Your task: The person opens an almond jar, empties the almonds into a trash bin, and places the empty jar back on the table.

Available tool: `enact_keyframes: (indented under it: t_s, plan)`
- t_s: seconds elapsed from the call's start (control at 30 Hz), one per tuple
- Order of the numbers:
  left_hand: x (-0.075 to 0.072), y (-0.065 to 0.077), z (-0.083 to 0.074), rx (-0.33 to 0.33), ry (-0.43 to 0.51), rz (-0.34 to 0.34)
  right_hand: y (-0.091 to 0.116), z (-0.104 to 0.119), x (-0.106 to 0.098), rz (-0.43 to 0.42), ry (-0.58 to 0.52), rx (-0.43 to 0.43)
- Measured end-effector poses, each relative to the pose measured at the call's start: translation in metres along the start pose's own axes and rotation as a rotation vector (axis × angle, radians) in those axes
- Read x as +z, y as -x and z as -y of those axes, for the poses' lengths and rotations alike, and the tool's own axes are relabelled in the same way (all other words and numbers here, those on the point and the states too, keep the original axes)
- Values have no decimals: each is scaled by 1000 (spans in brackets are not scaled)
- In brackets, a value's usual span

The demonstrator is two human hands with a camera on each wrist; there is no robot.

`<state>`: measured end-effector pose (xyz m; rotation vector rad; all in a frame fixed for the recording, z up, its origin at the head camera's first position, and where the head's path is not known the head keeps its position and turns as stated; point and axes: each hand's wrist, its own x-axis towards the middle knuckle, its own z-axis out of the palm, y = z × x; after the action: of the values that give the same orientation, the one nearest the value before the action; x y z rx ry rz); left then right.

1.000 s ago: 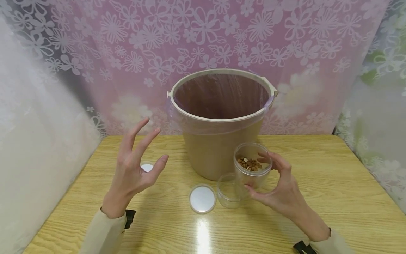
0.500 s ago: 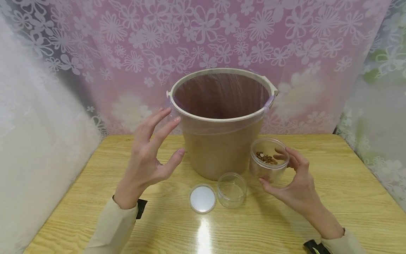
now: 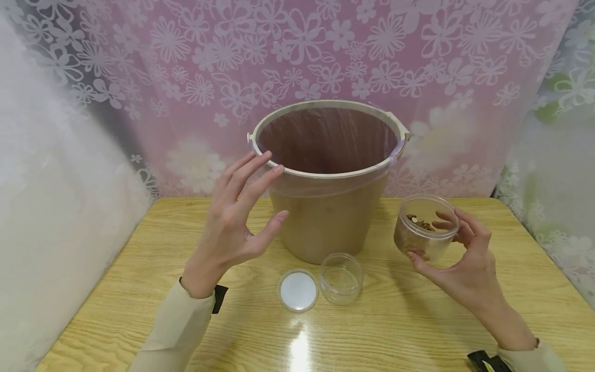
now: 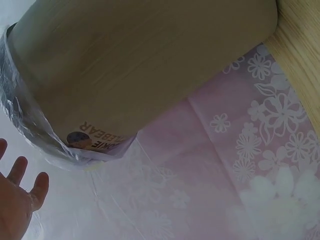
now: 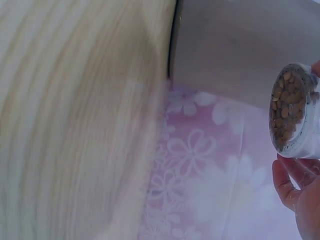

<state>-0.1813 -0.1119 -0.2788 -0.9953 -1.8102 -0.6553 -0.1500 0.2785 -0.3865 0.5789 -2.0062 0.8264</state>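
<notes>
My right hand point(image 3: 469, 268) grips a clear plastic jar point(image 3: 425, 245) off the table, thumb on the near side and fingers round the far side. Brown nut-like pieces point(image 5: 288, 107) cover its bottom in the right wrist view. The left hand point(image 3: 237, 217) is raised with fingers spread, holding nothing, in front of the bucket's left side. A beige bucket point(image 3: 327, 217) lined with a thin clear bag stands at the table's back; the upper part of its inside is visible, its bottom is not.
A second clear jar point(image 3: 341, 279), lidless, sits in front of the bucket. Beside it a round white-topped lid point(image 3: 298, 291) lies flat on the wooden table point(image 3: 395, 330). A pink flowered curtain point(image 3: 209, 77) hangs behind.
The right hand has carried the jar of brown pieces rightward, away from the bucket and the second jar. My left hand has moved right and up toward the bucket's rim, fingers still spread.
</notes>
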Motion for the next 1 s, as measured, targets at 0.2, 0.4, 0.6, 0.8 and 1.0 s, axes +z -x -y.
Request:
enact_keyframes:
  t_s: [0.2, 0.4, 0.6, 0.8, 1.0]
  plan:
    - [4, -5, 0, 7, -1, 11, -5, -7, -11, -22, 14, 16]
    - [8, -10, 1, -6, -8, 49, -13, -15, -23, -54, 11, 6]
    - [13, -12, 2, -14, -40, 67, -23, -19, -35, -46, 48, 13]
    - [17, -13, 4, -16, -85, 74, -36, -20, -44, -27, 73, 2]
    - [20, -13, 5, -15, -99, 74, -49, -20, -47, -44, 99, -16]
